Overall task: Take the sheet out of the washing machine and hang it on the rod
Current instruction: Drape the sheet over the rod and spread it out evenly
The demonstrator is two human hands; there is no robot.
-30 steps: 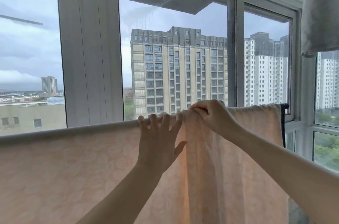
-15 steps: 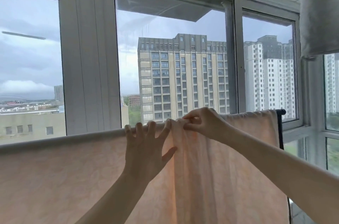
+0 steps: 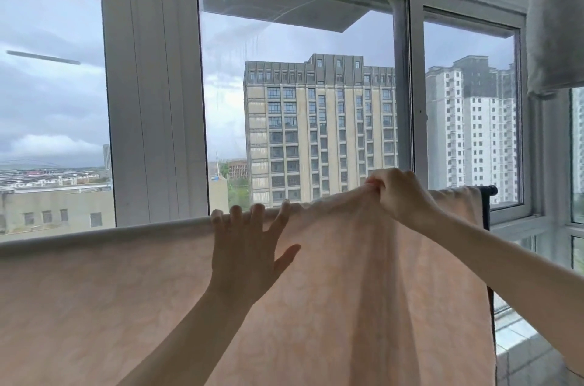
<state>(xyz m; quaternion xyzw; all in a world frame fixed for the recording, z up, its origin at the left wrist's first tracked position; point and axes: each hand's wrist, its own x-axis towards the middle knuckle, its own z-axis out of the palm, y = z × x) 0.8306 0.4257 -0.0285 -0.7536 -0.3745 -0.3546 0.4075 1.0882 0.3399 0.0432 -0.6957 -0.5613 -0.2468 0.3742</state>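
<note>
A pale peach sheet (image 3: 110, 297) hangs over a horizontal rod across the lower half of the view; only the rod's dark right end (image 3: 489, 190) shows. My left hand (image 3: 249, 249) lies flat against the sheet with fingers spread, fingertips at the top fold. My right hand (image 3: 399, 196) pinches a bunch of the sheet's top edge and lifts it a little above the rod line. Folds fan down from that pinch. The washing machine is out of view.
Large windows with white frames (image 3: 151, 101) stand right behind the rod, with tall buildings outside. A grey cloth (image 3: 556, 22) hangs at the upper right. A tiled sill (image 3: 524, 351) shows at the lower right, past the sheet's edge.
My right hand has pulled the pinched top edge to the right and slightly up, spreading the sheet along the rod. My left hand stays flat on the cloth. The view has tilted up a little.
</note>
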